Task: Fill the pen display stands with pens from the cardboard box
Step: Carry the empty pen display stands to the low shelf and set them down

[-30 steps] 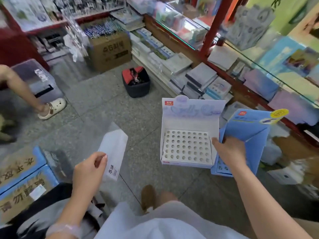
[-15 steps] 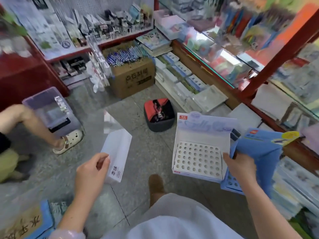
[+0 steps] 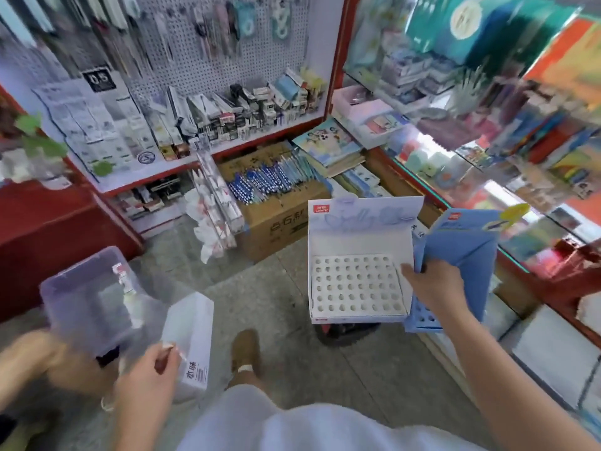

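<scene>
Against the back shelf, on the floor, sat the cardboard box, full of blue pens. Nearer, the right hand gripped a white display stand and a blue stand together, their holes empty. The left hand pinched a small white box.

- white display stand: thin card, matt, smooth; punched hole grid
- blue display stand: card, matt w/ slight sheen
- cardboard box: brown corrugated, dull, printed
- pens in it: glossy plastic
- small white box: smooth card, semi-gloss
- storage bin: translucent plastic, smooth
- floor: speckled stone, dull
- pegboard: perforated, matt
</scene>
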The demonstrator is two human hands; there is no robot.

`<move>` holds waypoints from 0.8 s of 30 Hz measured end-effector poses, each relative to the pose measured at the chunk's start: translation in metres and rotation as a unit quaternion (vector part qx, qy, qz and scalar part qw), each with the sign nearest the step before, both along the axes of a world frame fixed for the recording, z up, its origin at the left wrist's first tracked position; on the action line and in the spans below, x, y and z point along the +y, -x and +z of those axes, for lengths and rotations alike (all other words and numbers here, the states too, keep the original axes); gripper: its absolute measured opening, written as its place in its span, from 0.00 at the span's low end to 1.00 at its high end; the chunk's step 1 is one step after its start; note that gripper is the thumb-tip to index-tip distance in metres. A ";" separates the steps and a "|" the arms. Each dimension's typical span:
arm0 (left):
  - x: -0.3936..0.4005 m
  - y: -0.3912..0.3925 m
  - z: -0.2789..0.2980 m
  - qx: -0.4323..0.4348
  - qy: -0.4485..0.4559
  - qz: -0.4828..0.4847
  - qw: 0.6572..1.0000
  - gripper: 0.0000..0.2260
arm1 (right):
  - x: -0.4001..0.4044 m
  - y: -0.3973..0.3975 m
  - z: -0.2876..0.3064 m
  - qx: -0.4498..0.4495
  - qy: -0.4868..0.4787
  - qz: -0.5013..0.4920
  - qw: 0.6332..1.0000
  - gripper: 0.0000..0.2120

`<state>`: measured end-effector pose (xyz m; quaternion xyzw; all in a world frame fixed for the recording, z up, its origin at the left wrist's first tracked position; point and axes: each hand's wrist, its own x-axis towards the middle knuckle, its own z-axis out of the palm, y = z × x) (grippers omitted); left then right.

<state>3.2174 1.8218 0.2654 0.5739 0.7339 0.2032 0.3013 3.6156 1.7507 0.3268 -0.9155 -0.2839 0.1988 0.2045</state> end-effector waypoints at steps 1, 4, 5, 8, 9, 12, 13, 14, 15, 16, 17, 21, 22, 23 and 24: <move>0.032 -0.005 0.002 0.007 0.005 -0.022 1.000 0.02 | 0.021 0.000 -0.001 0.004 -0.006 -0.009 1.000 0.20; 0.123 -0.027 0.021 0.003 -0.016 -0.080 0.997 0.03 | 0.079 -0.006 0.002 0.027 -0.033 -0.055 0.998 0.19; 0.151 -0.034 0.028 0.008 -0.024 -0.099 0.995 0.04 | 0.093 -0.009 0.004 0.030 -0.029 -0.071 0.997 0.20; 0.230 -0.070 0.046 0.025 -0.055 -0.158 0.986 0.06 | 0.122 -0.026 0.008 0.034 -0.011 -0.117 0.992 0.21; 0.252 -0.085 0.051 0.024 -0.064 -0.178 0.982 0.06 | 0.129 -0.035 0.007 0.036 -0.007 -0.133 0.990 0.21; 0.305 -0.131 0.060 0.017 -0.078 -0.232 0.969 0.06 | 0.145 -0.061 -0.003 0.049 -0.007 -0.178 0.983 0.19; 0.319 -0.148 0.061 0.000 -0.076 -0.246 0.966 0.06 | 0.151 -0.068 -0.007 0.053 -0.010 -0.188 0.981 0.18; 0.333 -0.165 0.061 -0.018 -0.073 -0.258 0.963 0.05 | 0.156 -0.077 -0.013 0.055 -0.011 -0.201 0.978 0.17; 0.345 -0.182 0.059 -0.034 -0.072 -0.266 0.961 0.05 | 0.161 -0.086 -0.020 0.056 -0.007 -0.215 0.975 0.17; 0.358 -0.199 0.055 -0.042 -0.070 -0.273 0.959 0.05 | 0.166 -0.096 -0.028 0.056 0.002 -0.228 0.972 0.17; 0.371 -0.217 0.049 -0.039 -0.079 -0.285 0.954 0.06 | 0.172 -0.108 -0.038 0.057 0.012 -0.241 0.969 0.18; 0.424 -0.297 0.013 -0.016 -0.079 -0.314 0.946 0.07 | 0.211 -0.168 -0.079 0.087 0.061 -0.286 0.952 0.17; 0.436 -0.320 0.002 -0.011 -0.079 -0.318 0.945 0.07 | 0.224 -0.186 -0.089 0.097 0.078 -0.290 0.949 0.16; 0.449 -0.346 -0.009 -0.003 -0.083 -0.326 0.942 0.06 | 0.238 -0.205 -0.101 0.104 0.093 -0.292 0.946 0.15; 0.461 -0.375 -0.024 0.002 -0.087 -0.338 0.937 0.06 | 0.251 -0.226 -0.114 0.108 0.105 -0.295 0.944 0.14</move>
